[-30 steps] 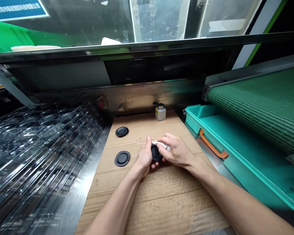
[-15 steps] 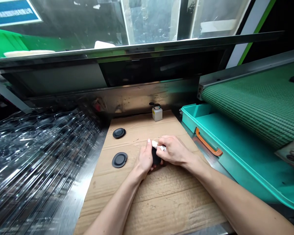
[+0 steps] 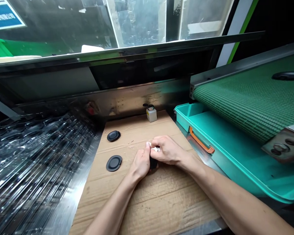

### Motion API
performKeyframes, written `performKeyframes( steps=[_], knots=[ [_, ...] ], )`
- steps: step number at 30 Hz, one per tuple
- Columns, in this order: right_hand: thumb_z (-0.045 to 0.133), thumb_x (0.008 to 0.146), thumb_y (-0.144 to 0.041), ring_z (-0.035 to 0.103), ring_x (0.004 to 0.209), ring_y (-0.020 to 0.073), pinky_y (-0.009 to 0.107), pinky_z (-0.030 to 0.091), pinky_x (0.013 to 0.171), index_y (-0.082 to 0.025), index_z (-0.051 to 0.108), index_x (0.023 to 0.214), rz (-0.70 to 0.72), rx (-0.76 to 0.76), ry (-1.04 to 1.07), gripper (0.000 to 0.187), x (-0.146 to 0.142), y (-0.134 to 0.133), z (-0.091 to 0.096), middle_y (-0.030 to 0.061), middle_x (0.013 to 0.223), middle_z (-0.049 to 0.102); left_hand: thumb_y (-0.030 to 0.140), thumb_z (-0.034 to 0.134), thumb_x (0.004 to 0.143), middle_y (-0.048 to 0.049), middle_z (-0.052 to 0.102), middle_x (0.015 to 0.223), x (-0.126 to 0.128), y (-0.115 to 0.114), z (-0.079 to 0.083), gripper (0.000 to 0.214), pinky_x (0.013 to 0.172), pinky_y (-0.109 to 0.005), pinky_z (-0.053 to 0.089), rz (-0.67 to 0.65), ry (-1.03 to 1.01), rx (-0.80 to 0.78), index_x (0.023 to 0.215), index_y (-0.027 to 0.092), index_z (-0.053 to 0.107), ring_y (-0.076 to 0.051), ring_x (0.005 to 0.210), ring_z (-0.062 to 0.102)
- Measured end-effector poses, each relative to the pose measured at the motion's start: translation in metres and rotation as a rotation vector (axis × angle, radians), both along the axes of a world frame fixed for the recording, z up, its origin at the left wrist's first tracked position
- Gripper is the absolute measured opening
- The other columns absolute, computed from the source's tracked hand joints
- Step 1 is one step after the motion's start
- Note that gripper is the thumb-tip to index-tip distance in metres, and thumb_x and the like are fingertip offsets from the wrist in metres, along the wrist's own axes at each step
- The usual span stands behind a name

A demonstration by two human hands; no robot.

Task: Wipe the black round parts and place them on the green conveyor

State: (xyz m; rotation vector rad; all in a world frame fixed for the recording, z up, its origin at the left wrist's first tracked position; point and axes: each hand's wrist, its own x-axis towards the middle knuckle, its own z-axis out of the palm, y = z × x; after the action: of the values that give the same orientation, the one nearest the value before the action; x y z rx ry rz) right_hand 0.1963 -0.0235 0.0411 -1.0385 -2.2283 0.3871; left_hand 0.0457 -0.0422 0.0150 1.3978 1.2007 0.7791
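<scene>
While a black disc (image 3: 153, 162) is held on edge over a flattened cardboard sheet (image 3: 147, 202), a small white wipe (image 3: 155, 149) is pressed against its upper rim. The disc is gripped by the left hand (image 3: 140, 164), whose fingers (image 3: 147, 150) are closed around it, so that most of its face is hidden. The right hand (image 3: 167, 150) is set just above, with its fingers (image 3: 159, 143) closed in a pinch on the wipe. The work in hand appears to be a wiping of the disc's rim, though whether the wipe is damp cannot be told.

Farther up the sheet, a small white plastic bottle (image 3: 151, 115) with a dark cap is stood upright. A second black disc (image 3: 113, 136) and a third black disc (image 3: 114, 163) are laid flat to the left of the hands, well apart from each other. To the right, a teal tray (image 3: 235, 176) with an orange handle (image 3: 201, 141) is placed below a green mesh conveyor belt (image 3: 247, 104), on which a fourth black disc (image 3: 287, 76) is carried. Clear plastic sheets (image 3: 39, 156) are piled on the left.
</scene>
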Motion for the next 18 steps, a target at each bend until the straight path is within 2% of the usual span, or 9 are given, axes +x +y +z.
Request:
performKeyframes(
  steps=[4, 6, 8, 10, 11, 12, 14, 18],
  knots=[
    [0.052, 0.082, -0.026, 0.046, 0.061, 0.0088, 0.022, 0.030, 0.059, -0.017, 0.063, 0.069, -0.058, 0.006, 0.087, 0.019, 0.007, 0.006, 0.006, -0.0010, 0.068, 0.059, 0.073, 0.025, 0.083, -0.0078, 0.063, 0.053, -0.004, 0.004, 0.003, 0.075, 0.032, -0.020, 0.028, 0.073, -0.183, -0.138, 0.082, 0.010, 0.066, -0.010, 0.035, 0.044],
    [0.049, 0.087, -0.034, 0.048, 0.061, 0.0103, 0.023, 0.031, 0.058, -0.018, 0.065, 0.073, -0.220, -0.006, 0.116, 0.028, 0.016, 0.013, 0.004, 0.0006, 0.069, 0.061, 0.076, 0.025, 0.081, -0.0073, 0.064, 0.056, -0.010, 0.008, 0.006, 0.076, 0.033, -0.019, 0.026, 0.096, -0.341, -0.263, 0.093, 0.011, 0.064, -0.011, 0.037, 0.045],
    [0.048, 0.088, -0.039, 0.047, 0.059, 0.0127, 0.025, 0.031, 0.057, -0.018, 0.066, 0.067, -0.430, -0.022, 0.026, 0.035, 0.025, 0.019, -0.001, 0.0025, 0.062, 0.059, 0.076, 0.026, 0.080, -0.0077, 0.065, 0.059, -0.019, 0.011, 0.008, 0.075, 0.034, -0.019, 0.025, 0.057, -0.477, -0.359, 0.101, 0.012, 0.062, -0.011, 0.038, 0.046],
    [0.049, 0.087, -0.038, 0.049, 0.064, 0.0167, 0.028, 0.032, 0.060, -0.018, 0.065, 0.061, -0.586, 0.041, -0.122, 0.036, 0.028, 0.022, -0.007, 0.0065, 0.061, 0.058, 0.073, 0.028, 0.082, -0.0079, 0.065, 0.060, -0.027, 0.013, 0.009, 0.072, 0.034, -0.019, 0.024, -0.003, -0.572, -0.393, 0.105, 0.013, 0.061, -0.011, 0.038, 0.046],
    [0.050, 0.087, -0.036, 0.051, 0.070, 0.0191, 0.030, 0.034, 0.063, -0.018, 0.066, 0.063, -0.619, 0.100, -0.176, 0.035, 0.027, 0.021, -0.009, 0.0092, 0.067, 0.060, 0.072, 0.029, 0.082, -0.0079, 0.064, 0.060, -0.031, 0.014, 0.008, 0.071, 0.034, -0.019, 0.024, -0.025, -0.613, -0.392, 0.107, 0.013, 0.060, -0.011, 0.037, 0.045],
    [0.050, 0.088, -0.035, 0.052, 0.077, 0.0212, 0.032, 0.036, 0.068, -0.018, 0.067, 0.067, -0.611, 0.157, -0.203, 0.032, 0.024, 0.019, -0.010, 0.0113, 0.075, 0.061, 0.071, 0.029, 0.083, -0.0080, 0.064, 0.061, -0.034, 0.015, 0.007, 0.070, 0.034, -0.019, 0.024, -0.045, -0.648, -0.386, 0.108, 0.013, 0.059, -0.011, 0.037, 0.045],
    [0.048, 0.090, -0.037, 0.052, 0.086, 0.0222, 0.034, 0.038, 0.076, -0.019, 0.069, 0.082, -0.480, 0.201, -0.198, 0.028, 0.014, 0.010, -0.009, 0.0112, 0.087, 0.062, 0.070, 0.028, 0.084, -0.0081, 0.065, 0.062, -0.038, 0.016, 0.005, 0.069, 0.035, -0.019, 0.024, -0.072, -0.706, -0.368, 0.110, 0.014, 0.059, -0.011, 0.037, 0.045],
    [0.055, 0.086, -0.045, 0.053, 0.094, 0.0208, 0.034, 0.040, 0.085, -0.025, 0.065, 0.105, -0.137, 0.061, -0.244, 0.030, -0.003, -0.005, -0.013, 0.0059, 0.096, 0.061, 0.065, 0.032, 0.087, -0.0081, 0.065, 0.064, -0.044, 0.018, 0.004, 0.062, 0.035, -0.019, 0.026, -0.056, -0.784, -0.319, 0.113, 0.015, 0.058, -0.011, 0.039, 0.046]
  ],
)
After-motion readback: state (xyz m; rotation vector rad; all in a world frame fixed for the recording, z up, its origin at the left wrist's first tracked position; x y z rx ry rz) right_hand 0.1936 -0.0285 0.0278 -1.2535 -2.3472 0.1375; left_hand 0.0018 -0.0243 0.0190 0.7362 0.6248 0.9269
